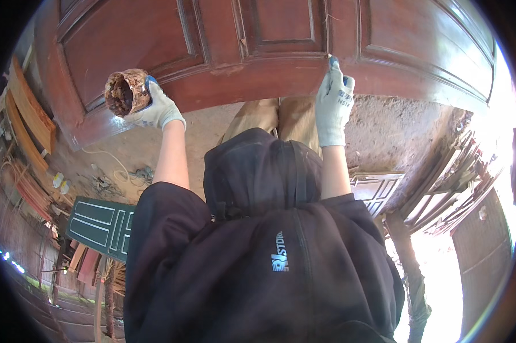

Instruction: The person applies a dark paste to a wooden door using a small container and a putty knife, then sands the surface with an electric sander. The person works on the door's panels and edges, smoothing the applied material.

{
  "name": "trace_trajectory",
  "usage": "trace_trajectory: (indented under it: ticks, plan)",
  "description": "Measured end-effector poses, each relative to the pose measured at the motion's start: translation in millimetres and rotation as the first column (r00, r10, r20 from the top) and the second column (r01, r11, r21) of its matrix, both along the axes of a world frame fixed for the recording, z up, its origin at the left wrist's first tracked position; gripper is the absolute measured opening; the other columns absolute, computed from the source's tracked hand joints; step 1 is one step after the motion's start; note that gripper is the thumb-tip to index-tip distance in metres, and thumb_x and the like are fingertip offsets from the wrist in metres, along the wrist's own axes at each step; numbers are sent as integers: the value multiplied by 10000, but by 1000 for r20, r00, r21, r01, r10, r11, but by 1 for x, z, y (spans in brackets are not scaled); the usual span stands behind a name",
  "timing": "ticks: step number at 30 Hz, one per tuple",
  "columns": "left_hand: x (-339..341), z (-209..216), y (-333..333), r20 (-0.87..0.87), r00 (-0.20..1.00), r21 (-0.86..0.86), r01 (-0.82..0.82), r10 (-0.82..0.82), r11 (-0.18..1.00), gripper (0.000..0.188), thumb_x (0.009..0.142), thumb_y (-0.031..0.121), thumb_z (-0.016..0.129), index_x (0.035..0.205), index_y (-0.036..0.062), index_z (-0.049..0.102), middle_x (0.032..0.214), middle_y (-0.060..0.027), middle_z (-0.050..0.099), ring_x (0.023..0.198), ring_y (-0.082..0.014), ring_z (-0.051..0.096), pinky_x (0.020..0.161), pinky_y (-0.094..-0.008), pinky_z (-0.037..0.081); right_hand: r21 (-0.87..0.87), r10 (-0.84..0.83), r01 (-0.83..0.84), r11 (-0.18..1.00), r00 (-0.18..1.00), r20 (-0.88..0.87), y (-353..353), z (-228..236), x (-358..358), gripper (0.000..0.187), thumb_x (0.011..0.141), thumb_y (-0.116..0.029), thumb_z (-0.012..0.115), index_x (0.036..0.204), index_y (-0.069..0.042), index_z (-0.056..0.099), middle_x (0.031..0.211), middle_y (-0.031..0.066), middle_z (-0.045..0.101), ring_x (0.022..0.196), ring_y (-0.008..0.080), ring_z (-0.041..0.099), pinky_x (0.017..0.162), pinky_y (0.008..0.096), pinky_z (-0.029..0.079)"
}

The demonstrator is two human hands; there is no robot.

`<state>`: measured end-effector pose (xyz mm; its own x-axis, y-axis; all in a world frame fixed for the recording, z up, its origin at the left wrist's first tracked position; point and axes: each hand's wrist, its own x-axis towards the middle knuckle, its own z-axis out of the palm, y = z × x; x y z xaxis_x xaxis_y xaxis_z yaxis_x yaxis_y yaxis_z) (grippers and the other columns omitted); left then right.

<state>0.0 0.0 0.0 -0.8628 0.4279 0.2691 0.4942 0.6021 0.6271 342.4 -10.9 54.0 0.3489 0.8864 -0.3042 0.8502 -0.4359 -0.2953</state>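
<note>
A reddish-brown panelled door (pixel 229 83) lies in front of me across the top of the view. My left hand (pixel 158 108), in a pale glove with blue patches, is wrapped round a crusty brown can (pixel 137 86). The can is tilted so its dark, rough mouth faces left, and it is held over the door's near left part. In a matching glove, my right hand (pixel 333 106) is closed, its fingertips at the near edge of the middle panel's moulding. A small pale tip shows at those fingers; what it belongs to is hidden.
Wooden boards (pixel 32 108) lean at the far left. Below them stands a dark green panelled door (pixel 100 226) with white lines. A pale cord (pixel 118 163) lies on the dirt floor. On the right are a white-lined panel (pixel 375 188), stacked timber strips (pixel 449 177) and a post (pixel 409 274).
</note>
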Motion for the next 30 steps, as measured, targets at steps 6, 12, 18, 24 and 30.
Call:
trace_trajectory:
  ticks: [6, 12, 18, 24, 30]
  plan:
    - [-1, -5, 0, -9, 1000, -14, 21, -21, 1000, 889, 742, 265, 883, 1349, -31, 305, 1281, -229, 481, 1179, -333, 562, 991, -441, 529, -12, 54, -54, 998, 994, 90, 2, 1, -3, 397, 1011, -227, 515, 1408, -210, 528, 1061, 189, 567, 781, 380, 676, 661, 468, 565]
    - [2, -1, 0, -31, 999, -95, -29, 27, 995, 873, 746, 273, 877, 1349, -24, 319, 1275, -223, 497, 1170, -339, 568, 987, -452, 528, 53, 61, -64, 997, 997, 55, 10, 11, 5, 370, 1005, -224, 518, 1372, -195, 560, 1066, 202, 580, 812, 388, 677, 700, 478, 560]
    - [-2, -3, -3, -20, 1000, -58, -13, 12, 998, 874, 735, 279, 884, 1343, -21, 332, 1276, -217, 503, 1163, -335, 575, 973, -451, 532, 31, 65, -67, 997, 997, 43, 4, 15, 9, 358, 1010, -225, 512, 1361, -194, 574, 1046, 206, 590, 814, 393, 678, 702, 479, 560]
    - [0, 1, -2, 9, 1000, -13, 7, -7, 1000, 871, 732, 280, 889, 1336, -24, 340, 1280, -215, 502, 1165, -327, 574, 984, -449, 524, -81, 94, -83, 993, 987, 133, 3, 18, 4, 354, 1008, -234, 509, 1355, -197, 574, 1049, 217, 591, 808, 403, 682, 702, 482, 568]
    - [-1, 1, 0, -18, 1000, -25, 12, -12, 1000, 898, 725, 277, 894, 1346, -38, 328, 1281, -218, 498, 1168, -335, 564, 1002, -451, 508, -104, 110, -93, 990, 979, 169, 19, 28, 2, 357, 1008, -229, 499, 1352, -161, 567, 1115, 210, 585, 836, 387, 697, 685, 459, 580]
